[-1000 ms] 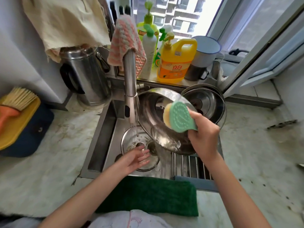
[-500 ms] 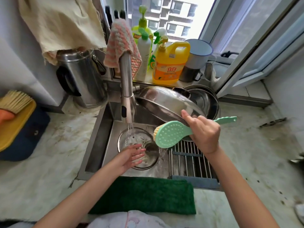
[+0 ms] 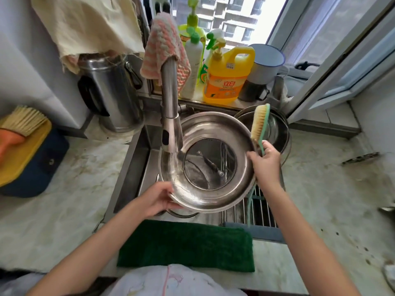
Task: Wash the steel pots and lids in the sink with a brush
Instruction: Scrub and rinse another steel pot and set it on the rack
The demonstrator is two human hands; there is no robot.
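A round steel lid (image 3: 213, 124) with a glass centre is held over the sink (image 3: 136, 163), its inner side facing up. My left hand (image 3: 158, 197) grips its near left rim. My right hand (image 3: 266, 165) holds the right rim and also a green-handled brush (image 3: 259, 120), whose bristle head points up and away and is off the lid. The faucet (image 3: 170, 116) hangs over the lid's left side and water runs onto it. A steel pot (image 3: 280, 133) stands behind the lid at the right, partly hidden by the brush and my hand.
A wire rack (image 3: 263, 214) lies in the sink's right half, and a green cloth (image 3: 186, 246) is on the front edge. A steel kettle (image 3: 111, 92) stands at the back left. Detergent bottles (image 3: 226, 77) and an enamel mug (image 3: 267, 60) line the sill. Marble counter extends on both sides.
The lid has turned inner side up and come under the faucet. My left hand rose from the sink floor and took its rim. The brush swung from lying sideways to head up.
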